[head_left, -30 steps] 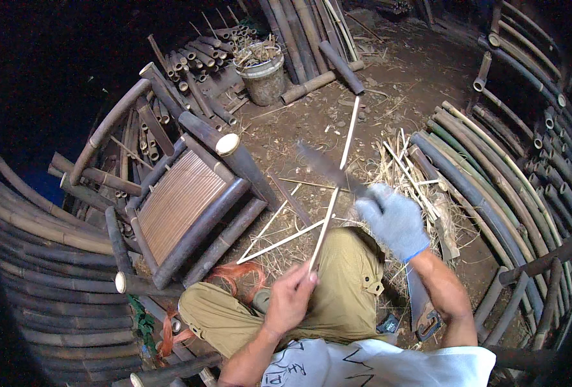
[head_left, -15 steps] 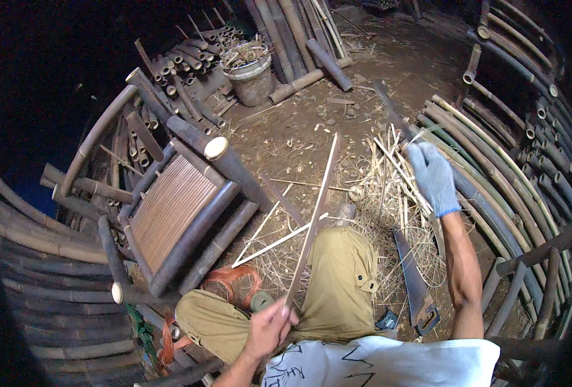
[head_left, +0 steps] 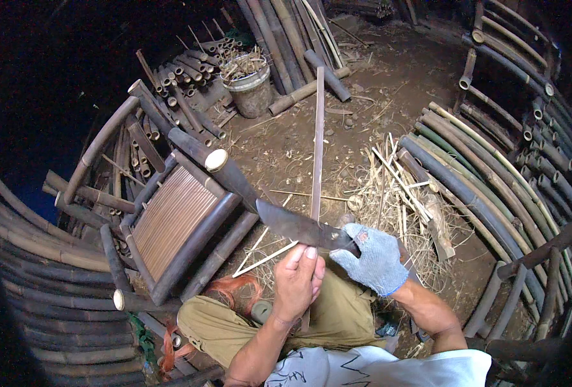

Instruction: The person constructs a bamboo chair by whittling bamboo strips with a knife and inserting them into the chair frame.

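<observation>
My bare left hand (head_left: 299, 282) is closed round a long flat bamboo strip (head_left: 318, 148), which points away from me with its near end by my lap. In my gloved right hand (head_left: 375, 258) is a machete (head_left: 292, 226), its dark broad blade pointing left. The blade lies across the strip just beyond my left fingers; whether it cuts in I cannot tell. To the left stands a bamboo chair (head_left: 176, 206) with a slatted panel. Shavings (head_left: 369, 184) and thin offcuts are heaped beyond my right hand.
Bamboo poles (head_left: 485, 187) lie in a row on the right. A bucket of scraps (head_left: 247, 84) stands at the back, near stacked bamboo pieces (head_left: 183, 68). Orange plastic ribbon (head_left: 237, 287) lies by my left knee. A wooden block (head_left: 437, 229) sits among the shavings.
My right hand has brought the machete in from the far right, across the strip. My left hand has moved forward and up, and the strip now points more straight ahead.
</observation>
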Demonstrator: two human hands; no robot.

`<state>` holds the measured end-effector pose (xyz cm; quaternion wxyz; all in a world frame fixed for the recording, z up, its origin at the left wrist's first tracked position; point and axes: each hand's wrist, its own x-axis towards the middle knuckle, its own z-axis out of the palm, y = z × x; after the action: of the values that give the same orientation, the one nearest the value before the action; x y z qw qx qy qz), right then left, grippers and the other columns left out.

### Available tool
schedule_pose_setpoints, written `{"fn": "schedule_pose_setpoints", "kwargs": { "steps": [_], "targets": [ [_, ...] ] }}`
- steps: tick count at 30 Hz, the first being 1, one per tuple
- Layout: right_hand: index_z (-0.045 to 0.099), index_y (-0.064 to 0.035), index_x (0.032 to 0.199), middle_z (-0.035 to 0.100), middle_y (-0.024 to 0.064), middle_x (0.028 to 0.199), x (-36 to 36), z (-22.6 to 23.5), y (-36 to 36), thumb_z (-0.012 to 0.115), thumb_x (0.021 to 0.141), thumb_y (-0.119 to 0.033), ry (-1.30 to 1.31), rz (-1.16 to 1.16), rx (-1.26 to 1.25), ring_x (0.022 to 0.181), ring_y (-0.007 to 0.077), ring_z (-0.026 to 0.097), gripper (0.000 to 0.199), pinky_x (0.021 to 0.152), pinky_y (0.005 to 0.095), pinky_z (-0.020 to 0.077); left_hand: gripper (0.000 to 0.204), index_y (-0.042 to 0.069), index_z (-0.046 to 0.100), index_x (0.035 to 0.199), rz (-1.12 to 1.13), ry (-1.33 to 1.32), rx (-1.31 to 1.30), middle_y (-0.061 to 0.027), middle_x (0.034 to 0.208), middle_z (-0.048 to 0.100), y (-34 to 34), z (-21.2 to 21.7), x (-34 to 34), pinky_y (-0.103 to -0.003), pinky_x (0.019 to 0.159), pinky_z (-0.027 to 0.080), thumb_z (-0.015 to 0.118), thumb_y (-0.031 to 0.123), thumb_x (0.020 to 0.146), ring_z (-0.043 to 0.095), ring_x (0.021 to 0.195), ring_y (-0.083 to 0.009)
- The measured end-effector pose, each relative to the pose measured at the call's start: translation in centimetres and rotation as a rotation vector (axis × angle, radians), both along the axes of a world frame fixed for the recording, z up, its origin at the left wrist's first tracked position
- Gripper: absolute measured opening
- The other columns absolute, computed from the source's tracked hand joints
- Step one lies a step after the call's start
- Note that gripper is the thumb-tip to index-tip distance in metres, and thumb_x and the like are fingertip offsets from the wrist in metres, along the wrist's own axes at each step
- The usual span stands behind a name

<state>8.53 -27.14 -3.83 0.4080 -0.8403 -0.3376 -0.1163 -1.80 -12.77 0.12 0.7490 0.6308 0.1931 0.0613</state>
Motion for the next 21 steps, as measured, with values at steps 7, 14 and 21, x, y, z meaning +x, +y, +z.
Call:
{"fn": "schedule_pose_setpoints", "kwargs": {
  "steps": [7,14,21],
  "targets": [
    [0.063,-0.0088,0.102,0.067,0.0182,0.082,5.8,-0.6,-1.5,0.064,0.091,-0.040,-0.002,-0.172,-0.021,0.074,0.0384,0.066,0.033,0.065,0.0460,0.0519,0.046,0.006,0.038,0.149,-0.166,0.063,0.008,0.0035,0.059,0.044,-0.7,-2.0,-4.2,-0.021,0.040,0.029,0.043,0.021,0.105,0.036,0.045,-0.0048],
    [0.064,-0.0042,0.098,0.065,0.0230,0.089,14.4,-1.6,-7.1,0.056,0.097,-0.039,-0.035,-0.371,0.059,0.085,0.0432,0.064,0.036,0.071,0.0490,0.0502,0.044,0.003,0.042,0.146,-0.258,0.100,-0.044,0.0011,0.058,0.045,0.9,-3.8,-11.3,-0.022,0.041,0.031,0.045,0.017,0.104,0.038,0.045,-0.0068],
    [0.062,-0.0062,0.093,0.065,0.0197,0.083,5.4,1.9,-3.1,0.068,0.088,-0.039,0.145,-0.144,-0.010,0.076,0.0366,0.066,0.033,0.066,0.0462,0.0512,0.040,0.005,0.049,0.135,-0.165,-0.010,-0.510,-0.0001,0.054,0.042,2.4,-3.7,-4.4,-0.023,0.037,0.031,0.040,0.031,0.106,0.035,0.038,-0.0078]
  ]
}}
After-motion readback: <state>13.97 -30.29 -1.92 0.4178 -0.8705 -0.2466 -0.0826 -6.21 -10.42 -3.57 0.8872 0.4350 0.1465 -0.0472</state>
